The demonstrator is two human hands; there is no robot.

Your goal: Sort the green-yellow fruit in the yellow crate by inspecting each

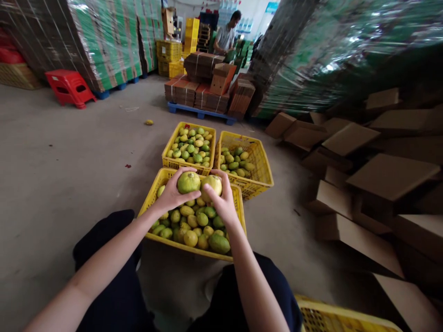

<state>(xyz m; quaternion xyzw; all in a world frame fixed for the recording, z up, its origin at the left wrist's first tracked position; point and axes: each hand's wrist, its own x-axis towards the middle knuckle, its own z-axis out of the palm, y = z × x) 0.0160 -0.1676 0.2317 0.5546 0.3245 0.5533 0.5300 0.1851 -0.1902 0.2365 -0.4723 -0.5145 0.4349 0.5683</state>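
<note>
My left hand is closed round a green lemon, its thumb beneath the fruit. Beside it, my right hand grips a yellower lemon. The two fruits are held side by side above the near yellow crate, which is filled with green and yellow lemons. Behind it stand a second yellow crate full of lemons and, to its right, a third yellow crate with lemons mostly in its left part.
Cardboard boxes lie heaped on the right. A blue pallet with bundled flat cartons is ahead, a person behind it. A red stool stands left. One lemon lies on the floor. Another yellow crate is at bottom right.
</note>
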